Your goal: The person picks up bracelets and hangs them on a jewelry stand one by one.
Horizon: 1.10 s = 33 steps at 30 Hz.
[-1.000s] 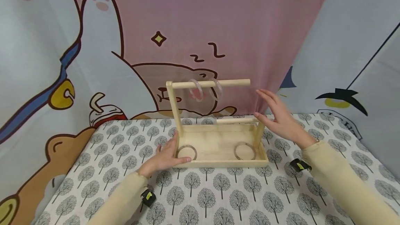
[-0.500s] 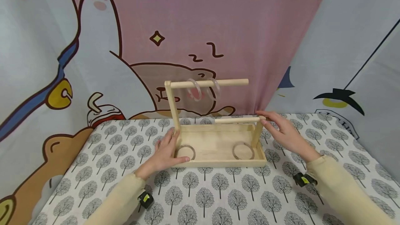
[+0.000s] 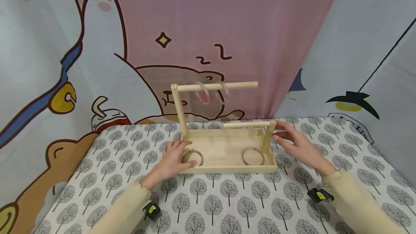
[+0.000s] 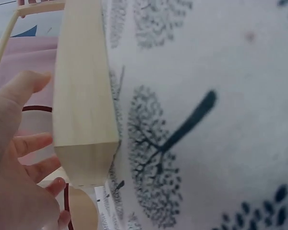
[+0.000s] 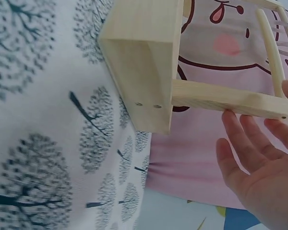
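A pale wooden stand has a shallow tray (image 3: 224, 169), a tall left post (image 3: 180, 111) and a short right post (image 3: 268, 138), each with a crossbar. Two clear rings (image 3: 203, 93) hang on the upper bar (image 3: 242, 85); the lower bar (image 3: 247, 124) bears none. In the tray lie two more rings, a left ring (image 3: 201, 156) and a right ring (image 3: 252, 148). My left hand (image 3: 172, 159) rests at the tray's left end, thumb over the front rim, fingers loosely bent. Beside the short post is my right hand (image 3: 300, 148), its relaxed fingertips touching or nearly touching the post's outer side.
A white tablecloth with grey tree prints (image 3: 214, 208) lies under the stand. Behind it hangs a pink and white cartoon curtain (image 3: 201, 17), close to the table's back edge. Small black devices (image 3: 152, 210) are strapped on both wrists.
My right hand came down to the short post's top, then slid to its outer side. My left fingers shifted slightly inward over the tray's left end. The rings stayed put.
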{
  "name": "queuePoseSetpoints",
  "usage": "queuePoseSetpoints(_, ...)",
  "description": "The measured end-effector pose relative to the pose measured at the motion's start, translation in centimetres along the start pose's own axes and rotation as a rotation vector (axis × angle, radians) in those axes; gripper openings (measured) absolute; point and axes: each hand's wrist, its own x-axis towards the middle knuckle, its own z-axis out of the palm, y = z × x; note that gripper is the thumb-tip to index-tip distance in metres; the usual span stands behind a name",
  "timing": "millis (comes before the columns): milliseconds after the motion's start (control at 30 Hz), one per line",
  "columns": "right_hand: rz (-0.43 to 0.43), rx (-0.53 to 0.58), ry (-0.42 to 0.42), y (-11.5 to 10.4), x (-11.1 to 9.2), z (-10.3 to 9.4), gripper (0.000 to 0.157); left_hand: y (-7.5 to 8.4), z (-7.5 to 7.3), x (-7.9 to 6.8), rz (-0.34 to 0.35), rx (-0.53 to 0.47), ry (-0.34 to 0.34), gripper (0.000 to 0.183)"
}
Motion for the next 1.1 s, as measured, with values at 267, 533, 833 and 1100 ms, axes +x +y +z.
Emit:
queuePoseSetpoints(267, 0.064, 0.074, -0.176, 1.1, -1.2, 1.1, 0.071, -0.1, 0.3, 0.4, -0.072, 0.087, -0.083, 0.054)
queuePoseSetpoints(533, 0.123, 0.118, -0.289, 1.7, -2.1, 1.9, 0.083, -0.5, 0.7, 0.4, -0.059, 0.152, -0.135, 0.052)
queuePoseSetpoints(833, 0.148, 0.066, -0.289, 2.3, -2.3, 2.8, 0.089, 0.1, 1.0, 0.2, -0.058, 0.240, -0.265, 0.060)
queuePoseSetpoints(1100, 0.146, 0.060, -0.304, 2.7, -1.9, 3.2, 0.086, 0.7, 1.0, 0.5, -0.092, 0.299, -0.297, 0.066)
